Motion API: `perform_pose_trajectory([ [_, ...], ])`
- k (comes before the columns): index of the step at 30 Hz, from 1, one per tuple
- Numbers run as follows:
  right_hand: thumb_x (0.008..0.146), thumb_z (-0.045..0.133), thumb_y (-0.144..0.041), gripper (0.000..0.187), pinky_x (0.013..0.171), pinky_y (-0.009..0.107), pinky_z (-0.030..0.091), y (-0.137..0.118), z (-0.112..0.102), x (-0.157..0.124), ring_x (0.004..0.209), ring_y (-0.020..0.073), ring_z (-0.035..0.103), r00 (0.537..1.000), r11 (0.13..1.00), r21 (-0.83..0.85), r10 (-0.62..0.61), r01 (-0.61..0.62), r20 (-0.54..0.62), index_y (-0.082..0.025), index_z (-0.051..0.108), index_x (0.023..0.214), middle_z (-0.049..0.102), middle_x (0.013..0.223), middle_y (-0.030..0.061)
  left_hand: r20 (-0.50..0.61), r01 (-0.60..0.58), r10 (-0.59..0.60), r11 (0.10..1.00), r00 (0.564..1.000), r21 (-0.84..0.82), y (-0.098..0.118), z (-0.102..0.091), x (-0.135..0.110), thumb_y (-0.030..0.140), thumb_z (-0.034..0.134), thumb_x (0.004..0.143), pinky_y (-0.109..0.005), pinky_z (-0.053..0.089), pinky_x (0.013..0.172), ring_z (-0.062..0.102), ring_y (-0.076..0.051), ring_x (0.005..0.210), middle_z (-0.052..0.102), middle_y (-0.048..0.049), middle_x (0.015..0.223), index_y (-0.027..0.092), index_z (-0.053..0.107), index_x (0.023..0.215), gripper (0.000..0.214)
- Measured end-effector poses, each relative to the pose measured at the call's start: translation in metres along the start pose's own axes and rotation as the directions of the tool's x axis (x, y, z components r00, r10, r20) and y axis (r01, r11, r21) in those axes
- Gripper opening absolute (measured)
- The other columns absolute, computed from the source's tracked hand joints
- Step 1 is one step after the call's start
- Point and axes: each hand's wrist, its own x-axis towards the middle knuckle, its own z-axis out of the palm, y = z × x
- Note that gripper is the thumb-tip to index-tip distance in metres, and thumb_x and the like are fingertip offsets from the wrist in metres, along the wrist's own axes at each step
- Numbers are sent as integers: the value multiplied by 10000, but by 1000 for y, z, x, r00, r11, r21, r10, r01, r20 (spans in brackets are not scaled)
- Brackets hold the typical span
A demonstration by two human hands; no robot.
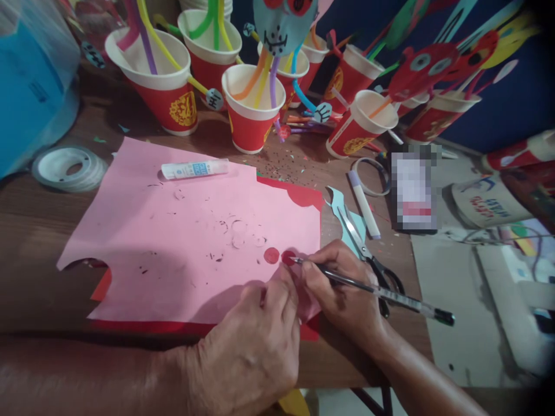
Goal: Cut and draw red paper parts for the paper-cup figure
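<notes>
1. Curling its fingers inward, the left hand (262,335) reaches over the near edge of the pink paper (151,242); its fingers are bunched together, though I cannot tell whether they pinch anything or only press down.
2. To its right, and slightly farther off, the right hand (340,283) pinches a clear-barrelled pen (401,299) between thumb and forefinger.
3. The pen's long axis slants across the sheet: dark end low at the right, tip pointing left and a little away from the person.
4. At that tip lies the right-hand red disc (287,255), just beyond the left fingertips and just left of the right hand's, so the left fingers are nearer to it (whether the tip touches the disc or hovers over it, I cannot tell).
5. Just left of it, a narrow gap apart, the other red disc (272,255) lies flat on the pink paper.
6. Beyond the right hand lie the scissors (353,227), blades pointing away; farther left, a glue stick (195,169) rests crosswise near the sheet's far edge.
</notes>
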Motion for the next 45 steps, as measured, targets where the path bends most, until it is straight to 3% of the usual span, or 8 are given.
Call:
perform_pose_trajectory([
  [17,807,578,-260,108,414,195,428,-3,3,2,417,85,523,997,997,19,-70,71,-31,-198,543,725,580,525,-42,4,8,-8,1000,1000,11,1,-2,1,145,424,809,-367,456,608,583,-295,902,651,-225,1073,42,639,1059,345],
  [26,794,581,-195,83,416,164,406,-4,2,3,409,61,510,995,991,92,-96,95,5,-188,531,729,571,511,-60,26,-2,1,1000,1000,11,0,-3,1,111,418,794,-351,463,594,587,-300,883,655,-220,1064,32,640,1058,354],
  [40,774,583,-234,85,423,190,375,0,-5,2,474,81,523,995,998,50,17,-22,95,-197,527,722,593,615,-30,-35,-1,2,1000,999,30,-2,-3,3,110,446,786,-346,427,578,568,-244,762,660,-230,1031,11,645,1044,340],
  [45,771,585,-229,83,414,188,363,1,-6,1,426,74,488,995,999,41,21,-26,99,-202,527,719,539,523,-61,-39,-2,4,999,999,41,-1,-3,2,105,456,770,-336,410,559,561,-241,759,662,-223,1032,25,656,1019,330],
])
